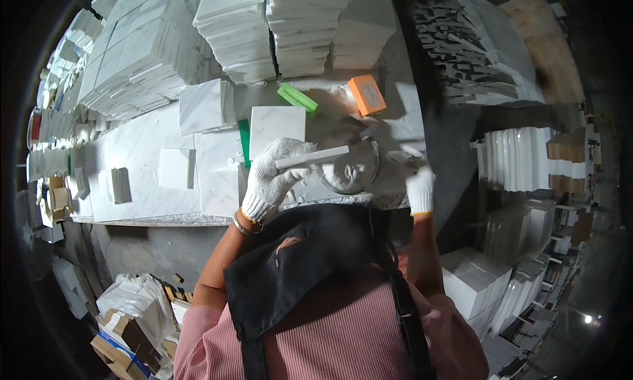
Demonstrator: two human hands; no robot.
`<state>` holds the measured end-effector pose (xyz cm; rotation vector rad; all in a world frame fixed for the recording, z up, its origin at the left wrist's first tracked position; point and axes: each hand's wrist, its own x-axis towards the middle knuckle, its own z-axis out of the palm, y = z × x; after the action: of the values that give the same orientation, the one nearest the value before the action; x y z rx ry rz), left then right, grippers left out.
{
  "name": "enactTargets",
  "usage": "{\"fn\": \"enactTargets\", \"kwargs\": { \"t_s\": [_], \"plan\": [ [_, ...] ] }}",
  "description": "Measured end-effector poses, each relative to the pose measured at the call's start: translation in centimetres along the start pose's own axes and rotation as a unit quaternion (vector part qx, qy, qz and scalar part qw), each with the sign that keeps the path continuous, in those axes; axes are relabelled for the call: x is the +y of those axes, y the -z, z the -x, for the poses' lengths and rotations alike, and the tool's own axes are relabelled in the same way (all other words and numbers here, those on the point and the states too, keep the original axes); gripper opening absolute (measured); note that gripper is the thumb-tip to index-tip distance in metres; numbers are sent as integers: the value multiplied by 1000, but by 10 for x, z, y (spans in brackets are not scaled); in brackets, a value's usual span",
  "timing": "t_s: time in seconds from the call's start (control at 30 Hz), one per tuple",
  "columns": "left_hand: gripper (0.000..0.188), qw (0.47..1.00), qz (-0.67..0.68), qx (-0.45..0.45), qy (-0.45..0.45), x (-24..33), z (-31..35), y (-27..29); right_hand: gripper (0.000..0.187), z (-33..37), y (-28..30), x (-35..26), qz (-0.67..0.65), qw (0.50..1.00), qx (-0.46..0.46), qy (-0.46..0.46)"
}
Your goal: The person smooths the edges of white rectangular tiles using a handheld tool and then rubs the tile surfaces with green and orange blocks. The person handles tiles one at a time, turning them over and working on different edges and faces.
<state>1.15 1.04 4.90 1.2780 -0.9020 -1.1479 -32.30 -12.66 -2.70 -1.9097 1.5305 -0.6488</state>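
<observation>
My left hand, in a white knit glove, is closed around a white marble strip; its long narrow side faces up. The strip sits over the left rim of a round dish holding white paste or powder. A square white marble tile lies just beyond my left hand. My right hand, gloved too, is at the right of the dish, by the table's right edge. Its fingers are smeared by motion, so whether they hold anything cannot be made out.
Beyond the dish lie a green block and an orange box. Tall stacks of marble tiles line the table's back. Smaller tile stacks stand on the left. More piled tiles are off the right edge.
</observation>
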Motion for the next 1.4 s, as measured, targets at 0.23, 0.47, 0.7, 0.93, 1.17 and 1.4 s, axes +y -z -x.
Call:
{"fn": "enactTargets", "kwargs": {
  "t_s": [0.23, 0.47, 0.7, 0.93, 1.17, 1.4],
  "plan": [
    [40, 998, -55, -4, -18, -1, -1, -2, 28, 55, 13, -85, -56, 993, -8, -100],
    [45, 995, -84, -28, -53, 4, -3, -8, 22, 52, -18, -93, -29, 988, -134, -66],
    [46, 996, -70, -14, -59, -3, -2, -6, 18, 38, -6, -84, -81, 995, -51, -27],
    [42, 993, -86, -31, -75, 0, -3, -6, 19, 24, -28, -59, -89, 993, -72, -9],
    [42, 986, -125, -32, -102, -5, -5, -3, 18, 22, -24, -81, -182, 967, -134, -115],
    [35, 983, -125, -19, -132, -4, -7, -7, 22, 30, 9, -117, -255, 931, -119, -232]
  ]
}}
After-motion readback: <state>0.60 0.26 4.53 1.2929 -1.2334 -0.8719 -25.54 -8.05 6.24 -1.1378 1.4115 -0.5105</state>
